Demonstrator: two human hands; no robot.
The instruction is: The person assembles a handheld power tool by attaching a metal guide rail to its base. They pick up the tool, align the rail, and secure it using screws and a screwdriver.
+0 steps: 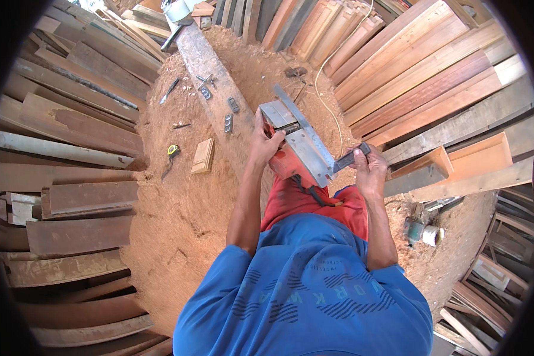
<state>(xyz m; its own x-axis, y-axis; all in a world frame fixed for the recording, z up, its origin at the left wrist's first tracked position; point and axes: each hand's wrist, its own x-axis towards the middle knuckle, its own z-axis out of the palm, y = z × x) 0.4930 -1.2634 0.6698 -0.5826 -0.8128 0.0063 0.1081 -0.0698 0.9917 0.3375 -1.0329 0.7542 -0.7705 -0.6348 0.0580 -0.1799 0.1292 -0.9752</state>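
In my left hand [263,144] is a red electric planer [285,159], turned so that its flat grey metal sole faces up. My fingers grip its side, and the thumb lies over the sole near the dark slot. My right hand [370,171] pinches the dark stock of a try square [345,161]. The square's long metal blade lies along the right edge of the planer's sole. The planer is just beyond my red trousers, and the underside of its body is mostly hidden.
A long plank [210,68] lies on sawdust, bearing small metal pieces [228,123]. Left of it are a tape measure [172,151], a wood block [203,156] and a flat-bladed tool [169,91]. A cable [318,83] runs behind. Boards [415,65] stand around; a green power tool [413,230] sits right.
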